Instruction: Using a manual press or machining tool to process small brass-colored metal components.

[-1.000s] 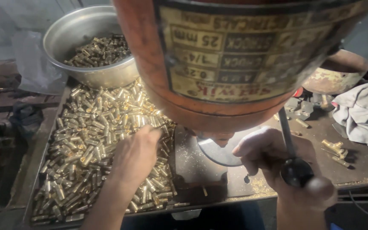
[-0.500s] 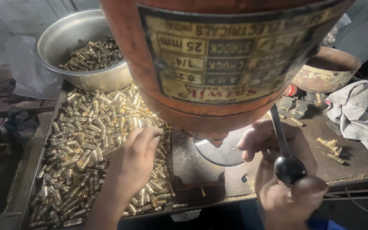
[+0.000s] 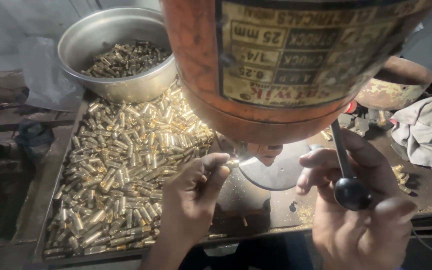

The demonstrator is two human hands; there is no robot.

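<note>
My left hand [image 3: 191, 195] has lifted off the heap of brass pieces [image 3: 126, 160] and now pinches one brass piece [image 3: 232, 163] under the drill spindle [image 3: 256, 150]. My right hand [image 3: 361, 210], fingers loosely curled, has closed around the black-knobbed lever [image 3: 351, 192], so drilling is set up.

Metal tray [image 3: 51, 220] holds brass pieces [image 3: 126, 155] and bowl [image 3: 116, 55].

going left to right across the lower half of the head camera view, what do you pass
Heap of small brass pieces → left hand holding one brass piece → round metal plate → black-knobbed lever at the right hand → grey cloth.
</note>
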